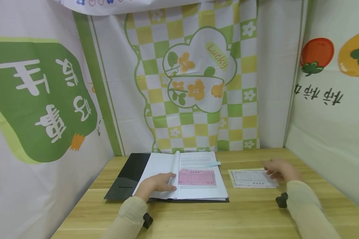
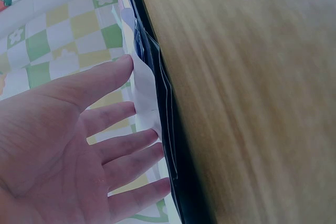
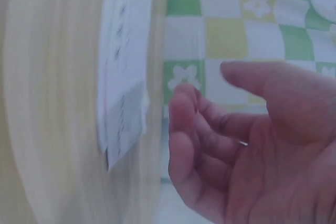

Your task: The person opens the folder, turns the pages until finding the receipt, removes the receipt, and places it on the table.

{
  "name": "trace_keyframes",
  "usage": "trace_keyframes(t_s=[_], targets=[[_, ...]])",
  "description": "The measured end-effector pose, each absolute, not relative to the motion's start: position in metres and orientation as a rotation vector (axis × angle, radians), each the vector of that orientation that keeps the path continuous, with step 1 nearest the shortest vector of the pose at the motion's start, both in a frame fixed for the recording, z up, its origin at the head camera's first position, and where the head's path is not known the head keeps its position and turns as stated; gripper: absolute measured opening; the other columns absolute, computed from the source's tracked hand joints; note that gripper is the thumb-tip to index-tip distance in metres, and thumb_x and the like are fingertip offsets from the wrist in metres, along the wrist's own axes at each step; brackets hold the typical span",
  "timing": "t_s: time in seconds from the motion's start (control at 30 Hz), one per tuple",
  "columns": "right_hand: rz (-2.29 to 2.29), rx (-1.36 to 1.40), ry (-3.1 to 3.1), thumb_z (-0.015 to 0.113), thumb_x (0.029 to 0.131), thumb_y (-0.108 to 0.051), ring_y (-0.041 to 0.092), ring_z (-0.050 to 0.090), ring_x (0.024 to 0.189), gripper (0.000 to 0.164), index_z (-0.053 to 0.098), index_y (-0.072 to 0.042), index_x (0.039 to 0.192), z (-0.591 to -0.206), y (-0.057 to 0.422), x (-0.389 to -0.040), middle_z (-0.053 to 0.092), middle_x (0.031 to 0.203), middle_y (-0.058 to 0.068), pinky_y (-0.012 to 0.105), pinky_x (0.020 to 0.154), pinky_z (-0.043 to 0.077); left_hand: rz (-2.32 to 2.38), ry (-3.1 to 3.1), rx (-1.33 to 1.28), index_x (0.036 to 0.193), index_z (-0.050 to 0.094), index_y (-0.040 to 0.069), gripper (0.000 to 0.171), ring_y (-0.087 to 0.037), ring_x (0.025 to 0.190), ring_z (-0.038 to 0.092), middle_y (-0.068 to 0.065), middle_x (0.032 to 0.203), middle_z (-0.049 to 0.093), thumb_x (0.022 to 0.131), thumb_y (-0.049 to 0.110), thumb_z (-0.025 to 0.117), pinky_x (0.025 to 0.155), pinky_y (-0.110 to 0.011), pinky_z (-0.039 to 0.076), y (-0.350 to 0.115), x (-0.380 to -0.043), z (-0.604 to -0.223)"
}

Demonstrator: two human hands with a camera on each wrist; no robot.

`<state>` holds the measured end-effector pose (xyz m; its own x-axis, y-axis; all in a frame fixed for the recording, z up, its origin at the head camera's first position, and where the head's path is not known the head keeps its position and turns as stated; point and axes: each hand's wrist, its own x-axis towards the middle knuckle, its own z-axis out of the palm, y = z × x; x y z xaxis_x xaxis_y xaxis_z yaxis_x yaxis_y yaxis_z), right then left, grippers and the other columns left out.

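A black folder point(image 1: 126, 176) lies spread on the table with white pages point(image 1: 160, 162) inside. My left hand point(image 1: 158, 183) rests on the left page near the spine, fingers straight and apart; in the left wrist view the fingertips meet the sheets. On the right page lies a pink printed slip point(image 1: 196, 178), with a light blue strip point(image 1: 213, 164) above it at the page edge. To the right of the folder is a small stack of printed slips point(image 1: 251, 178), white over yellowish. My right hand point(image 1: 282, 169) hovers at its right end, fingers loosely bent, nothing between them and the thumb.
The wooden table point(image 1: 197, 219) has a checkered cloth point(image 1: 194, 132) hanging behind it. White printed cloth walls stand on the left point(image 1: 86, 142) and right point(image 1: 326, 139). A dark wrist device sits on each sleeve.
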<state>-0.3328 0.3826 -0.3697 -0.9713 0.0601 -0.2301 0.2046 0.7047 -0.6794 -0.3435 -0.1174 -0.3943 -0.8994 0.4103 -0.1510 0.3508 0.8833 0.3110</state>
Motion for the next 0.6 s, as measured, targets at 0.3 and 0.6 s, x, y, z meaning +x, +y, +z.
trace_keyframes(t_s=[0.3, 0.6], targets=[[-1.363, 0.075, 2.638, 0.036, 0.115, -0.041, 0.029, 0.070, 0.095, 0.063, 0.051, 0.019, 0.126, -0.367, 0.365, -0.334, 0.067, 0.113, 0.029, 0.042, 0.083, 0.060, 0.414, 2.838, 0.573, 0.154, 0.053, 0.013, 0.064, -0.035, 0.147, 0.047, -0.015, 0.156, 0.055, 0.099, 0.037, 0.075, 0.122, -0.054, 0.036, -0.116, -0.344, -0.393], [-1.531, 0.042, 2.564, 0.037, 0.115, -0.036, 0.033, 0.072, 0.103, 0.065, 0.043, 0.024, 0.137, -0.375, 0.344, -0.342, 0.059, 0.132, 0.040, 0.044, 0.090, 0.062, 0.400, 2.839, 0.569, 0.154, 0.053, 0.013, 0.064, -0.035, 0.146, 0.048, -0.015, 0.155, 0.055, 0.099, 0.038, 0.075, 0.122, -0.054, 0.037, -0.117, -0.346, -0.396]])
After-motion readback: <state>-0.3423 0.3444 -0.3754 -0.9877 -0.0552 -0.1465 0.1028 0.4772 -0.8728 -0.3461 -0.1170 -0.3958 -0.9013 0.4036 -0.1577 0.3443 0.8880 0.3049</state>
